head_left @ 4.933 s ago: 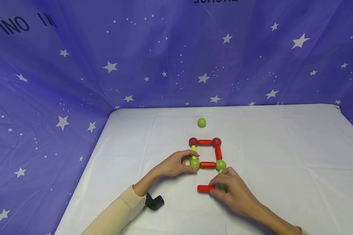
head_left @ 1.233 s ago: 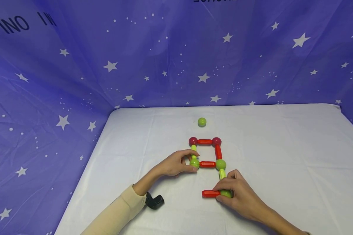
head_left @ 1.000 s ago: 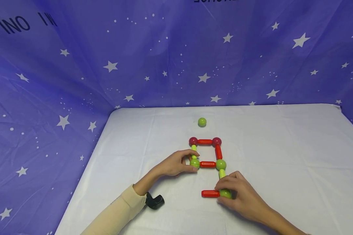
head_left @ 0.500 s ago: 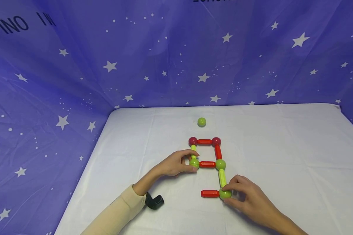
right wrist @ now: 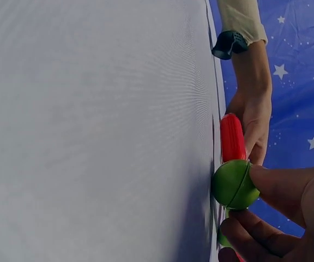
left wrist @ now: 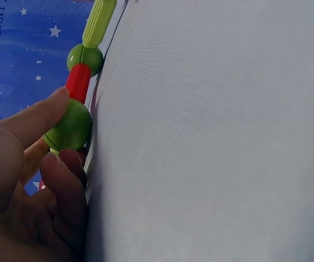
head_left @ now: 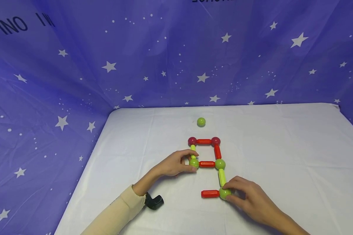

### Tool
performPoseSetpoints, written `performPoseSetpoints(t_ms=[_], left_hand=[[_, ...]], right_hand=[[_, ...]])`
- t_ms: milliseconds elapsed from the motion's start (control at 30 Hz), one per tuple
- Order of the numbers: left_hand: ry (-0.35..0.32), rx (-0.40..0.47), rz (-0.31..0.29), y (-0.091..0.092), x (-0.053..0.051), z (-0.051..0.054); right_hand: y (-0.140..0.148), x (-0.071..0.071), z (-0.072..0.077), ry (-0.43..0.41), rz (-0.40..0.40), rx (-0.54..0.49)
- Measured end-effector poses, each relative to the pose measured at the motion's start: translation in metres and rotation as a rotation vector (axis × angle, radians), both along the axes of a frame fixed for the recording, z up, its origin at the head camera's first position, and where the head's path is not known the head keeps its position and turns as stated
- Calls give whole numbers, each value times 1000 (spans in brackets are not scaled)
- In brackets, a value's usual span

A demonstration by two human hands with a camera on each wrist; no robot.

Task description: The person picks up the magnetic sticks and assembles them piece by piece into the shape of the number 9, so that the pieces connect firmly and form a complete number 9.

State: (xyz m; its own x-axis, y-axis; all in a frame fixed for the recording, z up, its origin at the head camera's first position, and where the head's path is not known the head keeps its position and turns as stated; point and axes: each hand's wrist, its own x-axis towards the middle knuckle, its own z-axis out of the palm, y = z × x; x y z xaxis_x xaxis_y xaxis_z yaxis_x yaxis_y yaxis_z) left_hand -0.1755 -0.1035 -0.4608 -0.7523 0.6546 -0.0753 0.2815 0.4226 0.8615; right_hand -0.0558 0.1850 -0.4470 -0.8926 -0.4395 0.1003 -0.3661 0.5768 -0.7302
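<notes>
Balls and rods of a magnetic building set lie joined on the table in the head view: a square with a tail at its near right corner. My left hand (head_left: 175, 164) holds the green ball (head_left: 193, 163) at the square's near left corner, thumb on the near side. A yellow-green rod (head_left: 222, 177) runs from the near right green ball (head_left: 220, 164) to a lower green ball (head_left: 225, 193). That lower ball is pinched between thumb and fingers of my right hand (head_left: 253, 199); in the right wrist view the thumb lies against it. A red rod (head_left: 210, 194) points left from it.
One loose green ball (head_left: 201, 121) lies beyond the square's two dark red balls (head_left: 215, 141). A black wrist-worn piece (head_left: 154, 201) sits at my left cuff. Behind the white table (head_left: 282, 147) hangs a purple star-patterned cloth (head_left: 164, 49).
The red rod and lower green ball have shifted nearer and slightly right since the oldest frame. My right hand has drawn back rightward, uncovering the yellow-green rod and the ball. The left hand stays put.
</notes>
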Motion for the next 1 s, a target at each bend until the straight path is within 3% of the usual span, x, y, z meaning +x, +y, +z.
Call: performPoseSetpoints(t_ms=[600,800,900,1000], left_hand=[[-10,-11,-18,3,-3,1],[-80,25,-6,1,-6,4],[-41,22,45,0,-8,6],[84,-9,119,4,-11,7]], right_hand=[[4,0,-1,-82,4,0],[3,0,-2,-80,0,-14],[2,0,-3,-90,1,-18],[3,0,-2,-95,7,-23]])
